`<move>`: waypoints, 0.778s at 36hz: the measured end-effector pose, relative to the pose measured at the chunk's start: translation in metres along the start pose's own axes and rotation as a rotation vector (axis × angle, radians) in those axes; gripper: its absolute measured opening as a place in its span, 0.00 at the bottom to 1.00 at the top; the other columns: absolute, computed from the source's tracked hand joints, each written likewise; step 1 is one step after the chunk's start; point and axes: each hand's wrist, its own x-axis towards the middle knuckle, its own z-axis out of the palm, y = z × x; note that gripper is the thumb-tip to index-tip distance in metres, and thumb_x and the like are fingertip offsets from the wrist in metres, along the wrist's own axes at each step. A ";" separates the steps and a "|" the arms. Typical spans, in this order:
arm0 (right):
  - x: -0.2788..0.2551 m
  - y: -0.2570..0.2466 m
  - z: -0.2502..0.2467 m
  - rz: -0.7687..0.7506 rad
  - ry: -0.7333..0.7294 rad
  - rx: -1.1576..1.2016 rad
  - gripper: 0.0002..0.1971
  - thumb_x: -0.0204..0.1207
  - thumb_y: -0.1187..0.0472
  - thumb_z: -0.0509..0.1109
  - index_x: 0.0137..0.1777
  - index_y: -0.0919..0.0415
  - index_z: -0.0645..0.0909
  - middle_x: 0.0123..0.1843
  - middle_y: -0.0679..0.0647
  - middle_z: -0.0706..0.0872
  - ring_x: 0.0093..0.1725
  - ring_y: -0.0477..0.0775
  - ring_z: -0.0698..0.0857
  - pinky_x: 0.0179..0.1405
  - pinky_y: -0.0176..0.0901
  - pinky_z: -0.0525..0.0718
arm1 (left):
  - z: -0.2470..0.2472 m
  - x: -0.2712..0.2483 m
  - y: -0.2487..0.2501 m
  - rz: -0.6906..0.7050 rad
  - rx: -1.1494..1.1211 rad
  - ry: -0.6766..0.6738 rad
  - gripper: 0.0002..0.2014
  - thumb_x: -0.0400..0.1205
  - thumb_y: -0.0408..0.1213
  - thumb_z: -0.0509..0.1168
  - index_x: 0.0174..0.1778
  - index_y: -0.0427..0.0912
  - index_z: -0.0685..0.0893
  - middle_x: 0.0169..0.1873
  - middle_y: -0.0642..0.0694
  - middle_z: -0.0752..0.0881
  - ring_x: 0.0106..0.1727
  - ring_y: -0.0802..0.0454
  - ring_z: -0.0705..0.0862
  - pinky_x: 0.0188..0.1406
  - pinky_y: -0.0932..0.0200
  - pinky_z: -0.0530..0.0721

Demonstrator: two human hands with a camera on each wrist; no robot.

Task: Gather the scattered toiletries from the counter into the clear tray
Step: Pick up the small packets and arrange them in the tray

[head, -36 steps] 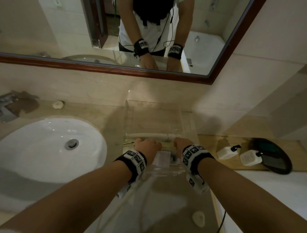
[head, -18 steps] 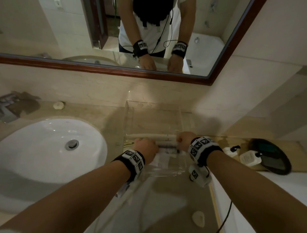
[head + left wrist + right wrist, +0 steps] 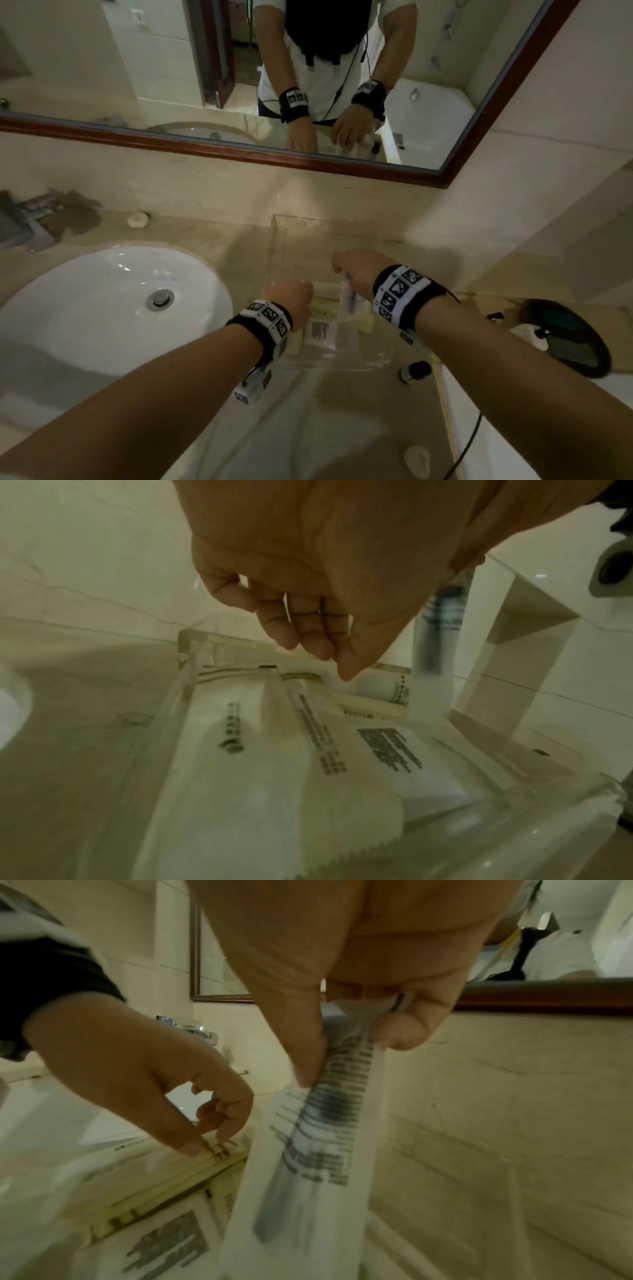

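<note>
The clear tray (image 3: 275,240) stands on the counter against the wall, with several white printed packets (image 3: 322,332) lying flat in it. My right hand (image 3: 342,270) is raised over the tray and pinches the top of one long white packet (image 3: 315,1137), which hangs down blurred. My left hand (image 3: 291,298) is low at the tray's left side; its loosely bent fingers (image 3: 308,639) hold nothing, and its fingertips touch the top of the packets (image 3: 274,750). A small dark-capped bottle (image 3: 414,371) stands on the counter just right of the tray.
A white sink (image 3: 102,308) is set in the counter to the left, with a faucet (image 3: 27,222) behind it. A dark round object (image 3: 575,335) lies at the right. Small white lumps sit at the back (image 3: 138,219) and near the front (image 3: 416,460). A mirror hangs above.
My right hand has risen and moved back from the tray floor, lifting one packet upright. My left hand has stayed at the tray's left side.
</note>
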 end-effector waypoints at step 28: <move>0.003 -0.006 0.075 0.225 -0.332 -0.074 0.08 0.81 0.67 0.61 0.51 0.66 0.82 0.44 0.59 0.79 0.37 0.57 0.76 0.45 0.43 0.76 | 0.016 -0.002 0.007 0.203 0.107 0.027 0.21 0.80 0.44 0.64 0.69 0.65 0.75 0.70 0.54 0.74 0.70 0.44 0.68 0.66 0.39 0.70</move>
